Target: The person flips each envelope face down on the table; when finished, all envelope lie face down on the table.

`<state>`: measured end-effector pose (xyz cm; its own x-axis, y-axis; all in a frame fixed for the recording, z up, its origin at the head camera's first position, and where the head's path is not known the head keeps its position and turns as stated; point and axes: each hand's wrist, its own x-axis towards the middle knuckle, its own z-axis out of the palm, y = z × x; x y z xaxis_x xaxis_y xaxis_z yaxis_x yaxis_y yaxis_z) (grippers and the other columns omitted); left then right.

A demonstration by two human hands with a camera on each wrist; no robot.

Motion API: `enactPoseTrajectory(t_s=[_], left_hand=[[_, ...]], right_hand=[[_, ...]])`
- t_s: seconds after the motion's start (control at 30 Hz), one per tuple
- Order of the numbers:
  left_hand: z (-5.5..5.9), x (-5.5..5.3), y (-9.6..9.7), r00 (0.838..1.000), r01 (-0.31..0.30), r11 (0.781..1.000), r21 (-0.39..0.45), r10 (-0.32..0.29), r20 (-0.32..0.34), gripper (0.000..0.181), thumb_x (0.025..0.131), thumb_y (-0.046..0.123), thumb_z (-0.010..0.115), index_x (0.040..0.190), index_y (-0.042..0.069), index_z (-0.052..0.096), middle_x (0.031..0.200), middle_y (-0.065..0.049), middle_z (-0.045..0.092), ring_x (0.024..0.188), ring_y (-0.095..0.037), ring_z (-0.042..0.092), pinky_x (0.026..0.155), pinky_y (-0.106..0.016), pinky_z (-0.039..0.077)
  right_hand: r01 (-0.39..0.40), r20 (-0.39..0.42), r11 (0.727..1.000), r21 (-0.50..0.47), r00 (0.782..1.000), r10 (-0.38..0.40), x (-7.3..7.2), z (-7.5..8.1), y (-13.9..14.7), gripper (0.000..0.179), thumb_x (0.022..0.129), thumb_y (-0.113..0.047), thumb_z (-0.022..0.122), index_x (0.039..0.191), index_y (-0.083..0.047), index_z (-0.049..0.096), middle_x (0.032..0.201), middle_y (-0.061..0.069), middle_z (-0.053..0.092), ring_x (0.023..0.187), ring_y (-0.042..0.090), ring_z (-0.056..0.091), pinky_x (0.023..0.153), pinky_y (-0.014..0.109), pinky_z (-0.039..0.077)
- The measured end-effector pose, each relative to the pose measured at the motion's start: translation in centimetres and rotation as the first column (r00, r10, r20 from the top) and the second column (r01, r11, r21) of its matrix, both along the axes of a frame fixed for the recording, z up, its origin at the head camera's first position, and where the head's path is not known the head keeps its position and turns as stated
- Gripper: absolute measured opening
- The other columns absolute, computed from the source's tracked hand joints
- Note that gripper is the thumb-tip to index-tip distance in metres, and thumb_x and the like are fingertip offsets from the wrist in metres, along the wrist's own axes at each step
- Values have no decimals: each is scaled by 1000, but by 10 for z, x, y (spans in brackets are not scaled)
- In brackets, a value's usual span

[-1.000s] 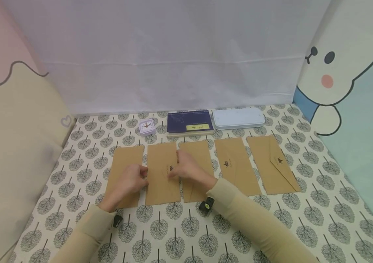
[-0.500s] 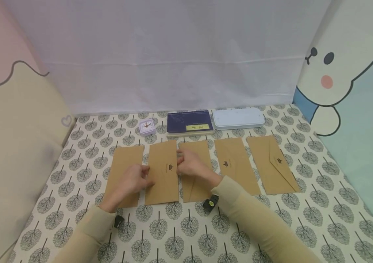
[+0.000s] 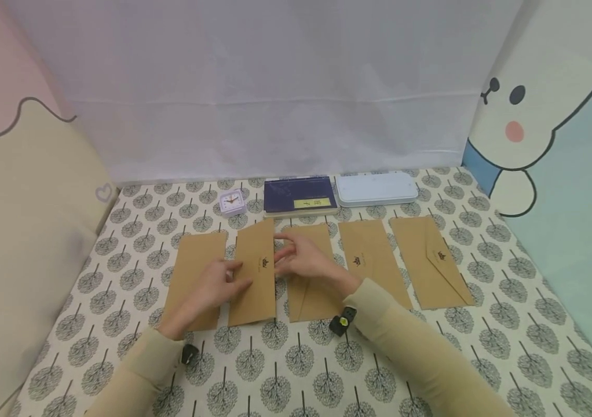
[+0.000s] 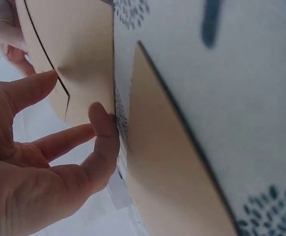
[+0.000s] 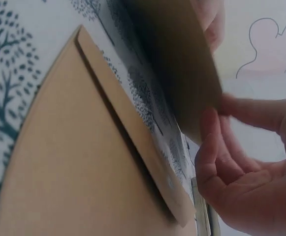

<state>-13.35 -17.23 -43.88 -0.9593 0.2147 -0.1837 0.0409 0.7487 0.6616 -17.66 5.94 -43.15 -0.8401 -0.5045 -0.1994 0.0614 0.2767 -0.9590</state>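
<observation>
Several brown paper envelopes lie in a row on the patterned cloth. The second envelope from the left [image 3: 254,255], marked with a small dark crown, is tilted with its right edge raised. My right hand [image 3: 303,258] pinches that edge between thumb and fingers; the right wrist view shows the lifted envelope's shaded underside [image 5: 182,59]. At its left side, my left hand [image 3: 209,289] reaches over the leftmost envelope [image 3: 199,255], with loosely bent fingers touching the tilted one. Below my right hand lies the middle envelope [image 3: 309,301], partly covered by it.
Behind the row stand a small lilac clock [image 3: 232,201], a dark blue book [image 3: 300,196] and a pale blue case [image 3: 377,188]. Two more envelopes lie at the right, the fourth envelope [image 3: 379,272] and the last envelope [image 3: 416,260]. A white curtain [image 3: 285,116] hangs at the back.
My right hand has moved from the second envelope's face to its right edge, which has risen and swung leftward. My left fingertips have shifted slightly right onto that envelope.
</observation>
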Motion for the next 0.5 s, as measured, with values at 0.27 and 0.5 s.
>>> enactPoseTrajectory(t_s=[0.27, 0.5], left_hand=[[2, -1, 1, 1000, -7, 1000, 30, 7, -10, 63, 89, 35, 68, 132, -7, 51, 119, -26, 52, 88, -27, 60, 62, -30, 53], [0, -2, 1, 1000, 17, 997, 71, -15, -26, 63, 91, 38, 64, 135, -5, 48, 125, -27, 52, 98, -32, 61, 67, -31, 55]], right_hand=[[-55, -8, 992, -113, 998, 55, -1, -4, -1, 70, 81, 0, 73, 142, -7, 40, 105, 12, 67, 91, 24, 66, 78, 42, 53], [-163, -118, 985, -52, 981, 156, -4, -13, -4, 60, 85, 0, 69, 139, -1, 44, 115, 18, 64, 99, 24, 65, 84, 30, 51]])
